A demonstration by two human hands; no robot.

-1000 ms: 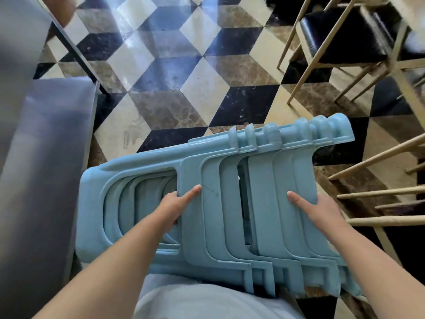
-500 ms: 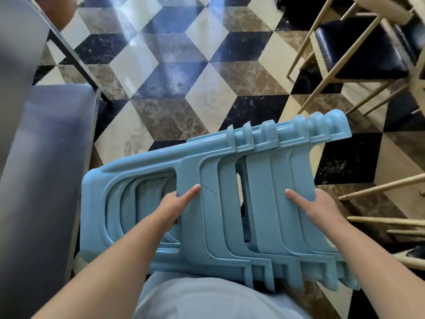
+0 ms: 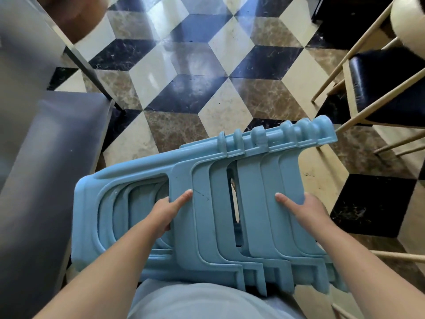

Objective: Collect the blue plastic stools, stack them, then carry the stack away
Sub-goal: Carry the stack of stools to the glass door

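While both hands grip the stack of blue stools (image 3: 202, 210) sideways at the waist, left hand (image 3: 164, 214) at a leg opening, right hand (image 3: 305, 211) on the legs, steer between grey bench (image 3: 46, 180) and wooden chair (image 3: 379, 88).

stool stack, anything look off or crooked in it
One thing: the stack of blue stools nests unevenly. Between two middle legs a gap opens wide enough to show the floor, while the other legs sit tight. Otherwise it looks sound, carried on its side with the left hand and right hand gripping legs.
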